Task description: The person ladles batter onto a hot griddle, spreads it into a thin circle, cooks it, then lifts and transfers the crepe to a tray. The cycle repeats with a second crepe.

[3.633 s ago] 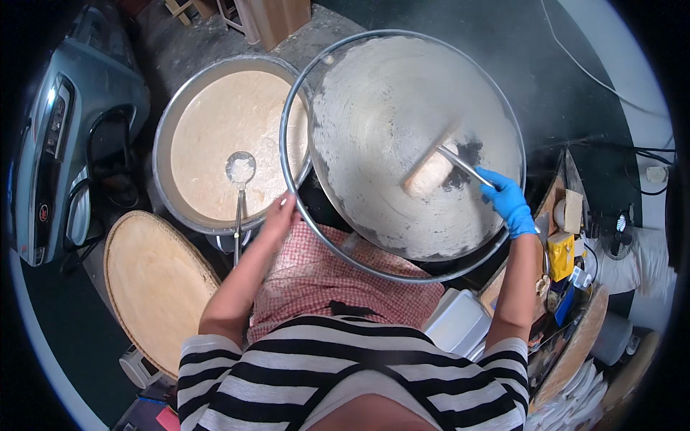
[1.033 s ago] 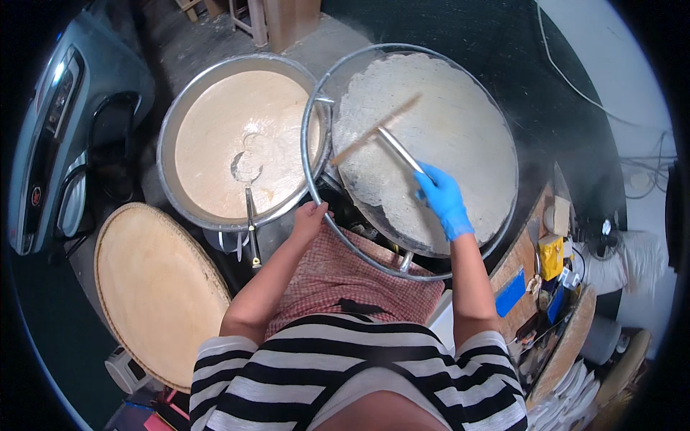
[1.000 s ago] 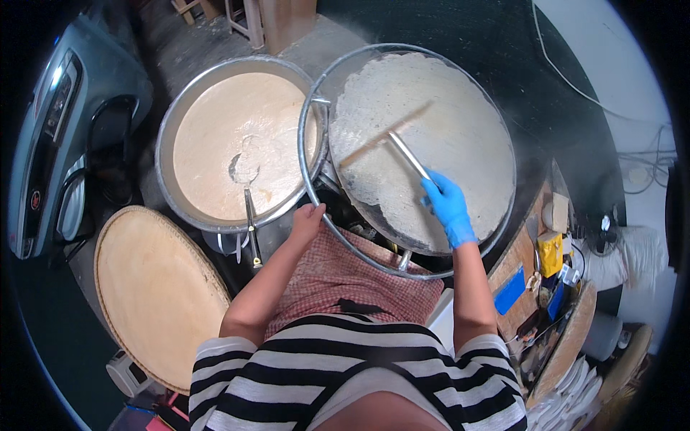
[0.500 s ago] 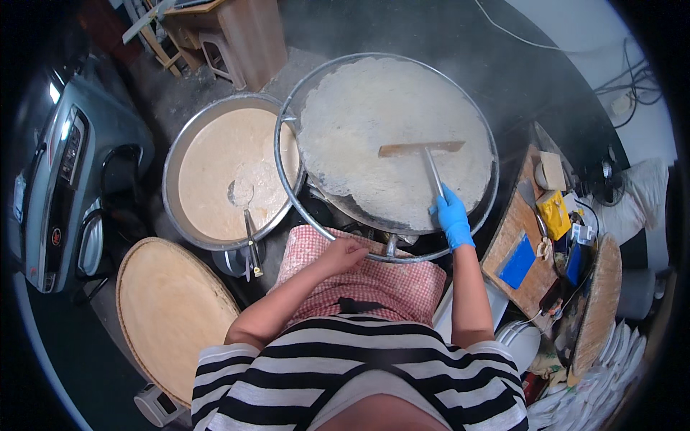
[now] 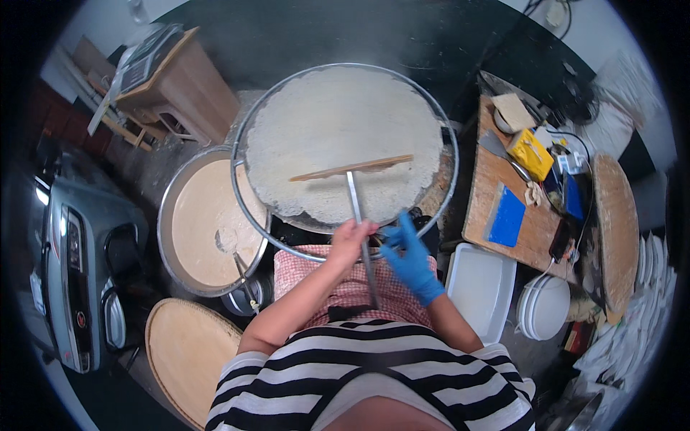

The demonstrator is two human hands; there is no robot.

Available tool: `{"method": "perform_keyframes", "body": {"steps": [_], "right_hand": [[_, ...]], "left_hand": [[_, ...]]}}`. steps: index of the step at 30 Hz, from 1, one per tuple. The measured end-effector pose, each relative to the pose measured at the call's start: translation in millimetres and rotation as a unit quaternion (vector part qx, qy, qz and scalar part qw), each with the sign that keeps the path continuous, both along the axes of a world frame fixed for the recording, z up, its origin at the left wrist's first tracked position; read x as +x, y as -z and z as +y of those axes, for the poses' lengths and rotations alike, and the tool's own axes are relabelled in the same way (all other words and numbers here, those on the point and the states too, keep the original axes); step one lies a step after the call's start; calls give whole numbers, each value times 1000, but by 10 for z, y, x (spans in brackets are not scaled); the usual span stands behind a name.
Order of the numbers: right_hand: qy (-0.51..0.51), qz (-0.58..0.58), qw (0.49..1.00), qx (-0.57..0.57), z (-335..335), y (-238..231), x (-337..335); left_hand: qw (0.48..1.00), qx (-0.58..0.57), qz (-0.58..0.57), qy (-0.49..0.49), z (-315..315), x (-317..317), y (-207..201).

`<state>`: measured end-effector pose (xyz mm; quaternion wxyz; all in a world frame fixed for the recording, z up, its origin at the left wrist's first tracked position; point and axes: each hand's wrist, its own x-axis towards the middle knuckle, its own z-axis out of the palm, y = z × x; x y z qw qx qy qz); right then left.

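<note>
In front of me is a large round griddle ringed by a metal hoop (image 5: 456,161), with a wide pale sheet of batter (image 5: 338,118) over it. A T-shaped batter spreader (image 5: 351,171) has its wooden blade over the near half of the sheet. My left hand (image 5: 349,243), bare, is closed around the spreader's metal handle, whose end points back toward my apron. Just right of the handle is my right hand (image 5: 411,260) in a blue glove, fingers spread and holding nothing I can see. Steam blurs the far side.
Left of the griddle stands a wide metal basin (image 5: 167,241) of batter with a ladle (image 5: 244,276) in it. A round woven board (image 5: 190,352) leans below. On the right are a wooden board (image 5: 478,194) with a blue block (image 5: 506,215), and a white tub (image 5: 483,287).
The spreader has come toward me and left. My left hand went from the hoop's near rim to its handle; my right hand let go of it. The view has shifted too.
</note>
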<state>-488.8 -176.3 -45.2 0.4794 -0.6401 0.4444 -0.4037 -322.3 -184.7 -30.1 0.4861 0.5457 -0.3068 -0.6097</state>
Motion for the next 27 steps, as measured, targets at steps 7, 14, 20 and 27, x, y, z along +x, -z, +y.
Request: {"method": "perform_keyframes", "body": {"steps": [7,14,20,27], "right_hand": [[404,205,892,-6,-573,225,-2263],[413,448,790,69,-882,460,-2562],[344,456,821,1,-849,555,-2303],[415,447,792,10,-411,676,-2528]], "left_hand": [[990,-31,99,-95,385,778,-149],[977,-54,71,-194,874,1061,-135],[957,-64,126,-255,1159,1173,-11],[944,-133,193,-233,1254,1297,70]]}}
